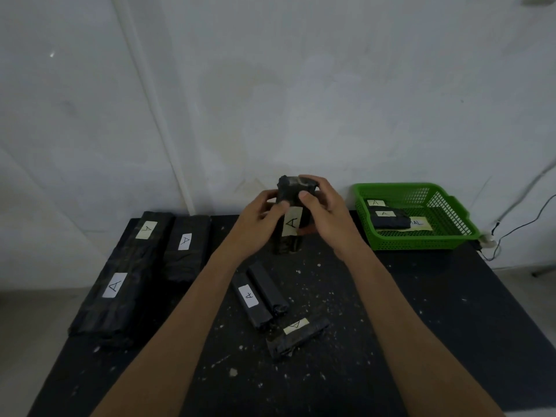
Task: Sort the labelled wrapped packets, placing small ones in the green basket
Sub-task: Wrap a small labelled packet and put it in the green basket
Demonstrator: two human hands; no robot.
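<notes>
A black wrapped packet (291, 233) with a white label marked A stands upright above the table's middle. My left hand (258, 218) grips its left side and my right hand (323, 210) grips its top and right side. The green basket (421, 239) sits at the table's far right with two small labelled packets (388, 219) inside. On the table near me lie three more small packets: a labelled one (251, 299), an unlabelled-side one (269, 288) beside it, and a tilted labelled one (296, 337).
Two big long wrapped packets lie at the table's left, one long bundle (120, 284) and a shorter one (186, 248). The black table (391, 326) is speckled with white flecks. A white wall stands behind; cables (511, 230) hang at the far right.
</notes>
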